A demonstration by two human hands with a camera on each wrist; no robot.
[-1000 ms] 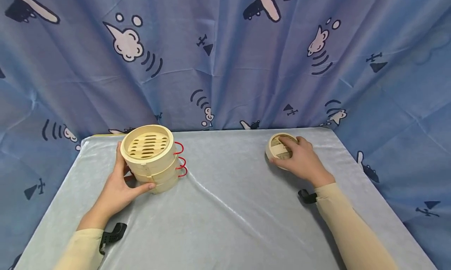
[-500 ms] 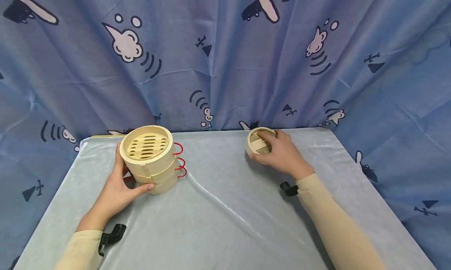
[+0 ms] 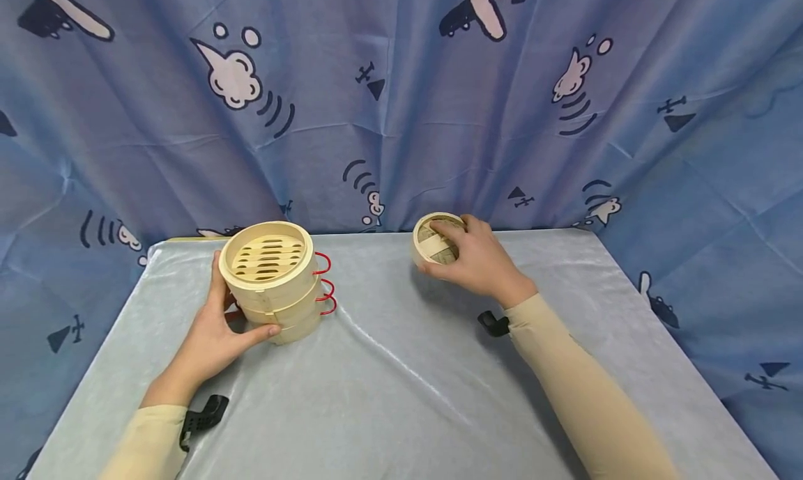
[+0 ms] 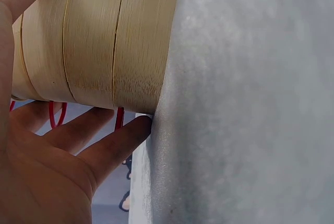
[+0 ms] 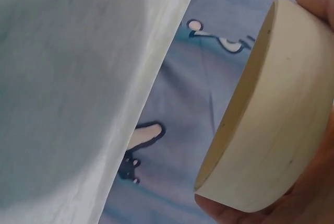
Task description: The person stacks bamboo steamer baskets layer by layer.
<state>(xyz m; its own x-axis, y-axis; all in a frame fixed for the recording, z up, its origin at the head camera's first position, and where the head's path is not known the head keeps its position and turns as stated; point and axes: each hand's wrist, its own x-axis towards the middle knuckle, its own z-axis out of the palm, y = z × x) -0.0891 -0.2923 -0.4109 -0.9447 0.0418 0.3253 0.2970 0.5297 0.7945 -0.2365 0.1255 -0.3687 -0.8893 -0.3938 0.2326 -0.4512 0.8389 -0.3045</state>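
Note:
A stack of round bamboo steamer baskets (image 3: 282,302) stands on the left of the table, its slatted top basket (image 3: 266,258) facing up. Red loops (image 3: 327,304) stick out from its right side. My left hand (image 3: 210,337) holds the stack, thumb on the near side and fingers round the far left; in the left wrist view the fingers (image 4: 112,156) reach under the curved wall near the red loops. Right of the stack, my right hand (image 3: 479,260) grips a woven bamboo steamer lid (image 3: 434,242) by its rim. In the right wrist view the lid (image 5: 276,114) is raised above the cloth, tilted.
Grey velvety cloth (image 3: 364,403) covers the table, with a crease running diagonally from the stack. A blue patterned curtain (image 3: 414,152) hangs behind the table's back edge and along both sides. Black straps (image 3: 205,417) sit at both wrists.
My right hand has carried the lid left and slightly up, closer to the stack. The left hand and the stack have stayed in place.

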